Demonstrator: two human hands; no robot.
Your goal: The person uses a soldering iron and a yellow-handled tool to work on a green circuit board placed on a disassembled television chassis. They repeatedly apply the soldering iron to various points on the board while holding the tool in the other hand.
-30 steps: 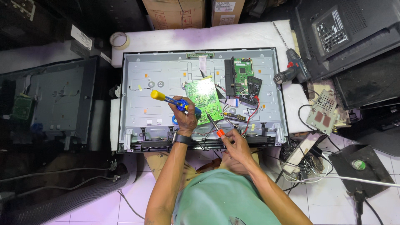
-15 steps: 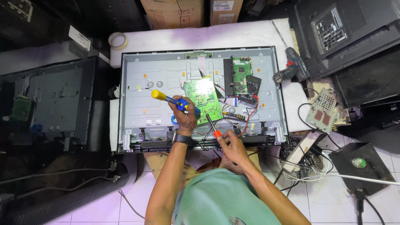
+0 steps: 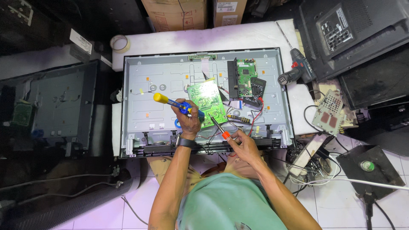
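- Left hand (image 3: 188, 122), centre of frame: fist wrapped round the blue body of a desoldering pump (image 3: 177, 103). Yellow plunger knob points upper left, nozzle end sits at the lower left edge of the green circuit board (image 3: 207, 101).
- Right hand (image 3: 243, 143), just right of and below the left: fingers pinched round the orange-collared handle of a soldering iron (image 3: 218, 127). Tip angles up-left onto the board's lower edge, close to the pump nozzle.
- Board lies tilted on the grey metal back chassis (image 3: 170, 76) of an opened flat-panel TV, centre of frame, wires trailing off its lower right side.
- Handling, as I judge it: board is light, stiff, thin and fragile. Grip by the bare edges only, not the component face. It looks loose on the chassis, so it may slide under tool pressure.
- Iron: hold by the handle only, the metal shaft is probably hot. Pump is light plastic, an easy one-hand grip.
- Around: black multimeter (image 3: 257, 87) just right of the board, cordless drill (image 3: 297, 71) at upper right, tape roll (image 3: 119, 43) at upper left, second TV chassis (image 3: 55, 102) at left.
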